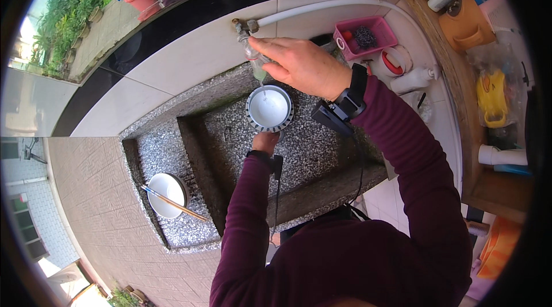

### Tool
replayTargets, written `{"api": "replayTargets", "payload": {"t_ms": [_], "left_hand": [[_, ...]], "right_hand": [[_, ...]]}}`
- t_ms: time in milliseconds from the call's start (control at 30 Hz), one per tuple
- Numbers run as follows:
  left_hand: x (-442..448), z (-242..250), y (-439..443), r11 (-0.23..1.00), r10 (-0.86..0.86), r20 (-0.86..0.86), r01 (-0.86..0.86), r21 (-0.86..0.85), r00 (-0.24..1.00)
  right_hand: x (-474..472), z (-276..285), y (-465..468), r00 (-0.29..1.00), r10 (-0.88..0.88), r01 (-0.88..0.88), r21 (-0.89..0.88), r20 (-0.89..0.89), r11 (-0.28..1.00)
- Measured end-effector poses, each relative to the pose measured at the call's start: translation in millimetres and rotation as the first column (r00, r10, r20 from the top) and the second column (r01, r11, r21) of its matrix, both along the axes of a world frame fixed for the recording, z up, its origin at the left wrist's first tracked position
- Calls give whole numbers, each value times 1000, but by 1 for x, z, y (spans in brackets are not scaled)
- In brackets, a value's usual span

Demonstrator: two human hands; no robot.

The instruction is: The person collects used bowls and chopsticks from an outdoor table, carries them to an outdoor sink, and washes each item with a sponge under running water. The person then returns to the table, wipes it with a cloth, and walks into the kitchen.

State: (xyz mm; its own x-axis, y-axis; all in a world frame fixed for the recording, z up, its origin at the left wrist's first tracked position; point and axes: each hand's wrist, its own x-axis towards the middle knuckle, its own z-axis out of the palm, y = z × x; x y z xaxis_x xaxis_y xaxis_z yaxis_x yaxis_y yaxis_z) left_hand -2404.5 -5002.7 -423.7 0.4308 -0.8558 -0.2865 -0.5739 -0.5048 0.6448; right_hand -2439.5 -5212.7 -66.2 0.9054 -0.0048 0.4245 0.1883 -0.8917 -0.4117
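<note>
Water runs from the tap (pixel 251 50) into a white bowl (pixel 269 107) with a dark-patterned rim, which my left hand (pixel 265 142) holds from its near side over the deep basin of the stone sink (pixel 310 151). My right hand (pixel 302 65) is at the tap, its fingers stretched over the handle area; the palm side is hidden. On the sink's shallow left ledge stands a white bowl (pixel 164 197), apparently stacked on another, with a pair of chopsticks (pixel 177 203) lying across its top.
Right of the tap are a pink plastic basket (pixel 366 50) with a metal scourer (pixel 365 37), a roll of tape (pixel 393 61) and a white bottle (pixel 412 80). A white hose (pixel 319 7) runs along the tiled wall. Wooden shelving (pixel 457 134) with containers stands at the right.
</note>
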Motion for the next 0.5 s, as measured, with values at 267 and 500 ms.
{"api": "replayTargets", "payload": {"t_ms": [267,500], "left_hand": [[-4,-16,4,986,-14,23,18,-168,1000],[-7,45,8,991,134,-5,-134,9,991]], "right_hand": [[0,-1,2,1000,-17,17,9,-5,1000],[-17,-18,-1,999,-30,24,262,20,965]]}}
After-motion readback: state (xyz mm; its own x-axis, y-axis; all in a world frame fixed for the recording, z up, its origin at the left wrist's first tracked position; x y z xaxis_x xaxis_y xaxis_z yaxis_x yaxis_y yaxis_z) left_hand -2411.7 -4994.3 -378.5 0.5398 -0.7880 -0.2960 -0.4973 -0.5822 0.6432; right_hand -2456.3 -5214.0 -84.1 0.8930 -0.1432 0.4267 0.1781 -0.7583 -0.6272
